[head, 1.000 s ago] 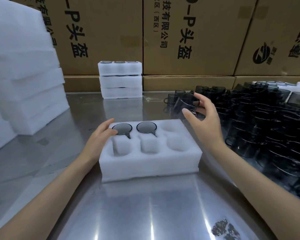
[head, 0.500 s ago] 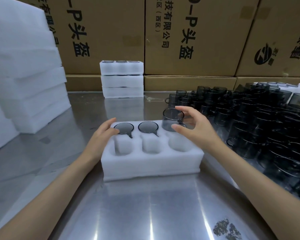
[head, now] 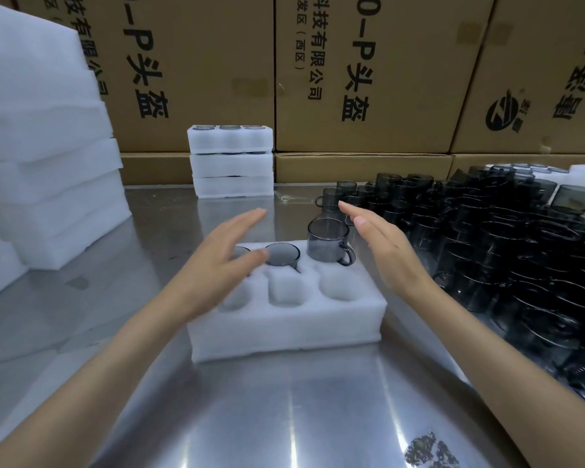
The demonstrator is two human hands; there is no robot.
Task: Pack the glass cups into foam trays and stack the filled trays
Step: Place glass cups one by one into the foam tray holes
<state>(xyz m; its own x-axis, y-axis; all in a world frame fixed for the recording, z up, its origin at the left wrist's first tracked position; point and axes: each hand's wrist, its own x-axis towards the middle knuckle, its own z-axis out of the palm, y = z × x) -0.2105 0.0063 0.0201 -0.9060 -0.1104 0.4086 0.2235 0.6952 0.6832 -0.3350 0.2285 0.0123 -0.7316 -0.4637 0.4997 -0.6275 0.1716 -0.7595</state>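
A white foam tray [head: 284, 329] with six pockets lies in front of me on the steel table. Its back row holds two smoky glass cups sunk flush, the middle one [head: 282, 254] in plain sight, the left one mostly hidden by my hand. A third cup [head: 328, 240] stands high in the back right pocket, handle to the right. My left hand [head: 217, 261] hovers flat above the tray's left side, fingers straight. Just right of the tall cup is my right hand [head: 382, 244], open and apart from it. Many loose cups [head: 507, 244] crowd the right side.
Three filled foam trays [head: 231, 162] are stacked at the back centre. Tall piles of white foam [head: 44, 170] fill the left. Cardboard boxes [head: 362, 72] wall off the back. Bare steel table [head: 284, 417] lies near me.
My right hand set the third cup on the back right pocket and let go, fingers now straight. My left hand lifted off the tray's left edge and spread flat above it.
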